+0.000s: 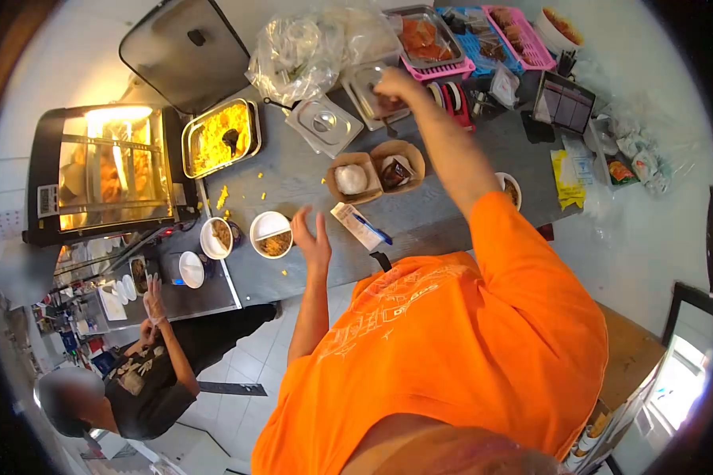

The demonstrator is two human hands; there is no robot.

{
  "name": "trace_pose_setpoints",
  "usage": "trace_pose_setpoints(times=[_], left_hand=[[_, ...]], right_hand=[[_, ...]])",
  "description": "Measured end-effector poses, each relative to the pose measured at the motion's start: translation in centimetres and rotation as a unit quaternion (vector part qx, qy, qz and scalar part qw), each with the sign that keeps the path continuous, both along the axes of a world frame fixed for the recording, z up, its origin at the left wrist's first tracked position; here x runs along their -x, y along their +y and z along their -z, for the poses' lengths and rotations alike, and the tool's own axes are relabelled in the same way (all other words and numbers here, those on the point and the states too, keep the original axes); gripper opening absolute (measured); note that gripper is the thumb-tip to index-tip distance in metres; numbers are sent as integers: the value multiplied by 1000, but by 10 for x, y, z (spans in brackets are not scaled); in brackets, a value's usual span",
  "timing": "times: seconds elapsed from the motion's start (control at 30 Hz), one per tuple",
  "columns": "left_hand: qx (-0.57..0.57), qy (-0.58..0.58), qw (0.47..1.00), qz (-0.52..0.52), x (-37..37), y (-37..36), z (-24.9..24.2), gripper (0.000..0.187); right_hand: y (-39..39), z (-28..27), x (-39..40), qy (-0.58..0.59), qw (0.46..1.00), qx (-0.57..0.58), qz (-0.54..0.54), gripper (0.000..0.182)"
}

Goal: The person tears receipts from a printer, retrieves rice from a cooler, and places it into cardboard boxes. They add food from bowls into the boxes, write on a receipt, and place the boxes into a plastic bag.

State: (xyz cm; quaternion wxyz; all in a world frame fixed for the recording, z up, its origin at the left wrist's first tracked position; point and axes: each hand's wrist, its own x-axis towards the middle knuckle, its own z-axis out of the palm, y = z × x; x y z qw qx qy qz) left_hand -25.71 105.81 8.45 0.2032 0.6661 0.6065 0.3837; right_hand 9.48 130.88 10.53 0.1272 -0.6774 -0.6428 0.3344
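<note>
My left hand (314, 240) is open, thumb and fingers apart, right beside a white round bowl (259, 229). Shredded orange-brown food fills part of that bowl, and a pale strip crosses its middle. My right arm stretches across the counter, and its hand (397, 85) is curled over a metal pan (360, 89) at the back. Something dark shows below those fingers; I cannot tell what they hold. Between my hands stands an opened brown cardboard box (413, 155), with a white round mound in one half and a dark sachet in the other.
A receipt (353, 224) with a blue pen (375, 230) lies on the grey counter (451, 229). At left are a yellow-food tray (222, 141), a lit warmer (111, 166) and another bowl (215, 237). A co-worker (139, 372) stands at lower left. A tablet (564, 101) stands at right.
</note>
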Motion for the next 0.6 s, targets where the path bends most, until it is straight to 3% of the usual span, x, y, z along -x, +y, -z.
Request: trace_pose_setpoints(times=[0.1,0.17,0.2,0.23,0.3,0.37,0.43,0.5,0.53,0.6], left_hand=[[43,-31,998,-27,-26,75,-6,44],[80,-85,992,-43,-47,129,1,60],[79,-89,992,-42,-56,152,9,60],[85,-63,993,-44,-64,172,22,65],[89,-36,995,-29,-68,191,30,72],[80,-11,997,10,-63,203,28,75],[167,-41,985,24,-51,220,48,74],[70,48,995,60,-52,213,29,74],[71,52,994,72,-49,213,28,74],[117,-41,989,79,-44,216,33,73]], right_hand=[[-48,-68,-40,55,992,107,38,31],[-86,-69,-75,122,987,89,58,30],[-109,-79,-94,180,980,82,11,28],[-130,-69,-115,210,971,109,44,26],[-182,-87,-138,86,987,105,85,25],[-233,-84,-168,71,973,131,175,25],[-283,-72,-203,58,948,161,267,25],[-314,-29,-240,-47,935,188,299,24],[-325,9,-260,-42,931,190,309,24],[-340,80,-294,-199,933,106,279,28]])
